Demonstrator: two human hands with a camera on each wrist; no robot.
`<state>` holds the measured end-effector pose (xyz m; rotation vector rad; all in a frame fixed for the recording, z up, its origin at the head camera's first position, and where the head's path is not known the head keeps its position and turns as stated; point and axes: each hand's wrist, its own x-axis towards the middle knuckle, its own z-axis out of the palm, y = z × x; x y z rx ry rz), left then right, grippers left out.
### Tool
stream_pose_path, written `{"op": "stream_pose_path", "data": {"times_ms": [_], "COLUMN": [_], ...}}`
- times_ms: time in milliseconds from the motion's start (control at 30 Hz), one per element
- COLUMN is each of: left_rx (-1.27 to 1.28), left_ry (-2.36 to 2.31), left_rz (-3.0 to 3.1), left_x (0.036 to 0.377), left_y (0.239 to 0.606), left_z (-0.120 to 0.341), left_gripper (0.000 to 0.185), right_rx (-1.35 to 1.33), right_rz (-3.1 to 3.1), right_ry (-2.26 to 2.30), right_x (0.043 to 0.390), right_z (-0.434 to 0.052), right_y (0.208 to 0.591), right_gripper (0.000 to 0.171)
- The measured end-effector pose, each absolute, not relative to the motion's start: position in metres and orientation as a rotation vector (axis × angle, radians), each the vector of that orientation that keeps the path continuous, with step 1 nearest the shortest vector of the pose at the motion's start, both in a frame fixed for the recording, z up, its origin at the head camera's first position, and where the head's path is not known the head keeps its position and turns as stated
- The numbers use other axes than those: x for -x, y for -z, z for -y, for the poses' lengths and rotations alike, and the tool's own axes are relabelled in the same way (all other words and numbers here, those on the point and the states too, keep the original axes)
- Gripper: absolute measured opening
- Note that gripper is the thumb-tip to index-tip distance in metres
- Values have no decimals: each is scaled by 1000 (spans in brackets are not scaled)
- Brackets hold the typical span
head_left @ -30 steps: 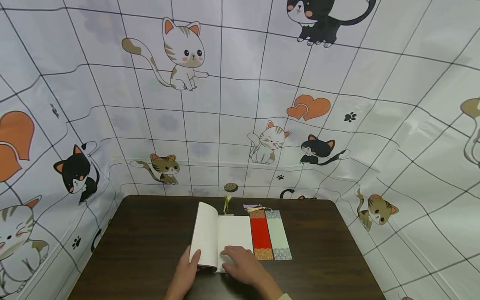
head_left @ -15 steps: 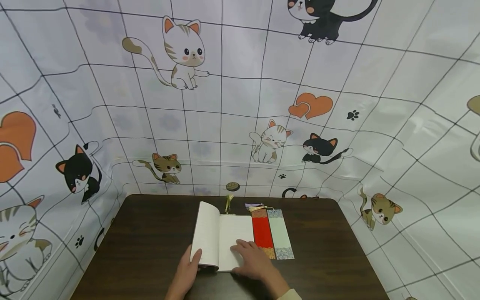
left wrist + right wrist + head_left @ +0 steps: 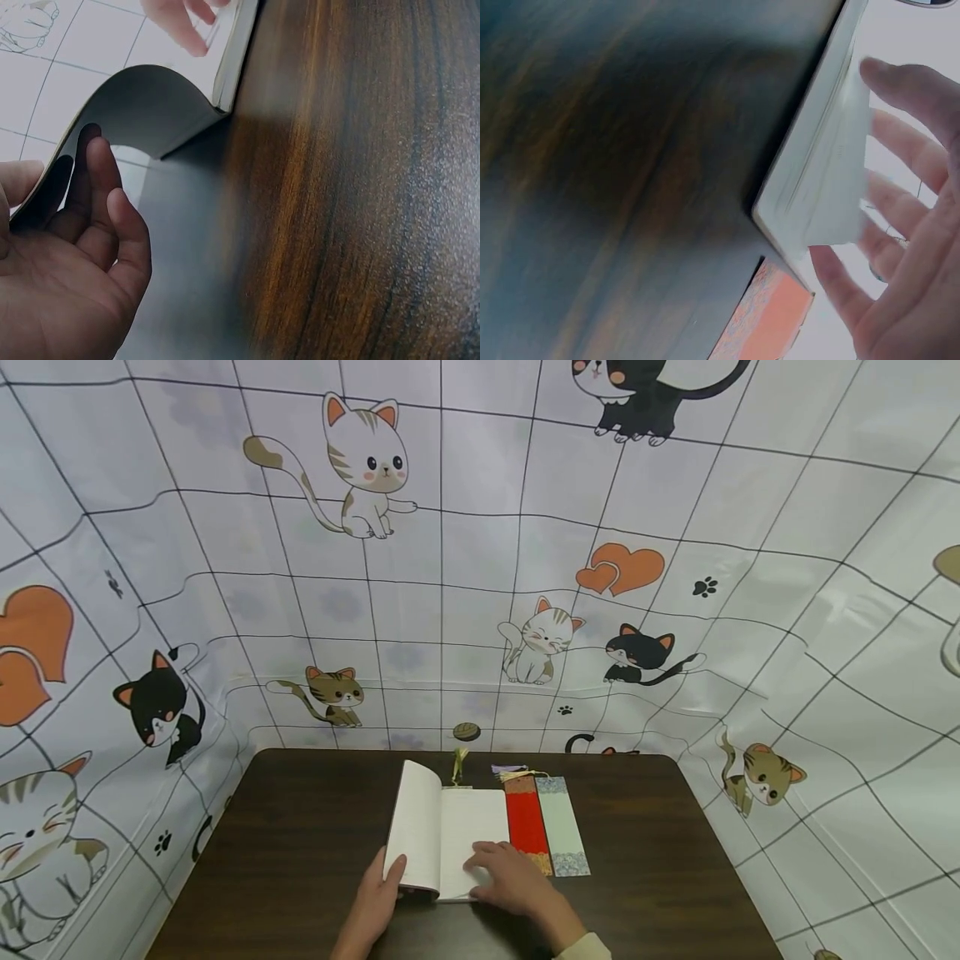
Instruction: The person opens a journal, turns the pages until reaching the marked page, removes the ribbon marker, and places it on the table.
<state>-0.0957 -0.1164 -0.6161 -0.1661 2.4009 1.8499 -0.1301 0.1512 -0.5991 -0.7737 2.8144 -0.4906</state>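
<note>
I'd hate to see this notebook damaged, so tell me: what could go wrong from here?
The left hand holds up one side of the dark-covered, white-paged notebook in a curve; that side might slip and flop back.
Near the right hand, some thin white pages fan up and could crease.
The flat red bookmark with patterned ends lies close by the notebook's right edge, so it may get nudged.

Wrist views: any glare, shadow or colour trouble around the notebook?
Left wrist: pale glare on the table at right, and the notebook's raised half is dark underneath. Right wrist: its pages look washed out, the red strip looks pale orange, and dark shadow spreads on the table beside them.
</note>
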Motion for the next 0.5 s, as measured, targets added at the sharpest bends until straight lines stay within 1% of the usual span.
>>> {"op": "stream_pose_path", "data": {"times_ms": [100,200,500], "left_rx": [168,180,181], "left_ry": [-1833,-1828,-1809], "left_rz": [-2408,-2409,-2414], "left_x": [96,96,96], "left_y": [615,614,612], "left_z": [115,114,115], "left_gripper": [58,58,56], "right_rx": [794,802,911], "right_rz": [-2786,-2772,-2867], "right_ry": [578,632,487], "right_x": [131,130,128], "right_z": [-154,-156,-155], "right_y": [599,599,607], "right_gripper": [3,14,14]}}
